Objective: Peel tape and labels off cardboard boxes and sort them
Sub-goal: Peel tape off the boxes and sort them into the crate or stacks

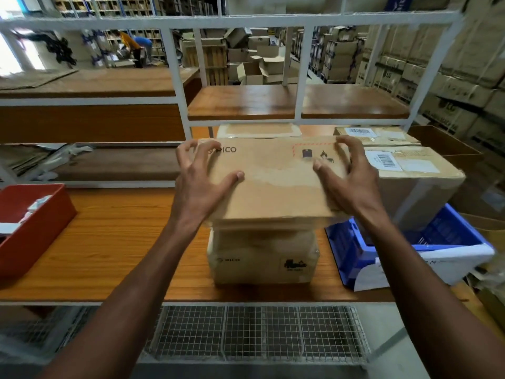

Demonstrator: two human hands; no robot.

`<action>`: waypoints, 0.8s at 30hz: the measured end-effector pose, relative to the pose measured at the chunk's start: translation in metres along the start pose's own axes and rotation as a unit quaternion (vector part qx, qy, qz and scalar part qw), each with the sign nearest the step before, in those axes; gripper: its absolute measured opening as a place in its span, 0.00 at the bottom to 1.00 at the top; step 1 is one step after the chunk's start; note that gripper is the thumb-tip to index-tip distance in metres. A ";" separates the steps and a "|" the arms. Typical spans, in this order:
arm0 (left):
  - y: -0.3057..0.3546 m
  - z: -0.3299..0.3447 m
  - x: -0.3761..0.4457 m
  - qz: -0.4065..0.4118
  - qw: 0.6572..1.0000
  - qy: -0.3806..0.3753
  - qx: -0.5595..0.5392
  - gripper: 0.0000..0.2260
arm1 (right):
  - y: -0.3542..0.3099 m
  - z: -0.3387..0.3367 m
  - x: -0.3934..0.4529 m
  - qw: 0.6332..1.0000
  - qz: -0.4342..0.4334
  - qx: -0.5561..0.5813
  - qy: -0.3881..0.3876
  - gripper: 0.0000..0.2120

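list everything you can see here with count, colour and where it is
PICO box: one, brown, gripped at both ends, above a second box
lower PICO box: one, brown, on the wooden bench
bench: one, orange-brown wood, under the boxes
labelled boxes: two, brown with white barcode labels, right rear of bench
red bin: one, left on bench, white scraps inside
blue crate: one, right of the boxes, white sheet over its front edge
wire grate: one, grey, below the bench's front
shelf frame: one, white, behind
hands: left hand, right hand, one on each end of the top box
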State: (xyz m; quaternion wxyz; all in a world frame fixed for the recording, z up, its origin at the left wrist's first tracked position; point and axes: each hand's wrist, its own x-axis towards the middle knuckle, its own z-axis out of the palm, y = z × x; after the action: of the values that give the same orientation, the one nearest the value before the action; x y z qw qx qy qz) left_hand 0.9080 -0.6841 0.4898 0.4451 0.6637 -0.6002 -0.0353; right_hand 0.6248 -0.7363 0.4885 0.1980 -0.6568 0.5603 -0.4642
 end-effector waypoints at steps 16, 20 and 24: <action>-0.006 0.042 0.115 -0.079 0.948 -0.266 0.156 0.33 | -0.029 0.027 0.103 0.930 0.006 -0.268 -0.252 0.24; 0.007 0.041 0.117 0.002 0.936 -0.237 0.260 0.28 | -0.020 0.030 0.112 0.942 0.015 -0.217 -0.254 0.24; 0.033 0.052 0.104 0.122 0.930 -0.256 0.235 0.16 | -0.018 0.028 0.117 0.943 0.017 -0.214 -0.255 0.23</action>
State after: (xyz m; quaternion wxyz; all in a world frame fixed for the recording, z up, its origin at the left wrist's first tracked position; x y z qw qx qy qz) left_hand 0.8816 -0.7952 0.5300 0.1081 0.6392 -0.7614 -0.0074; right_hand 0.6516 -0.8459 0.5340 0.1971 -0.7702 0.5884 -0.1475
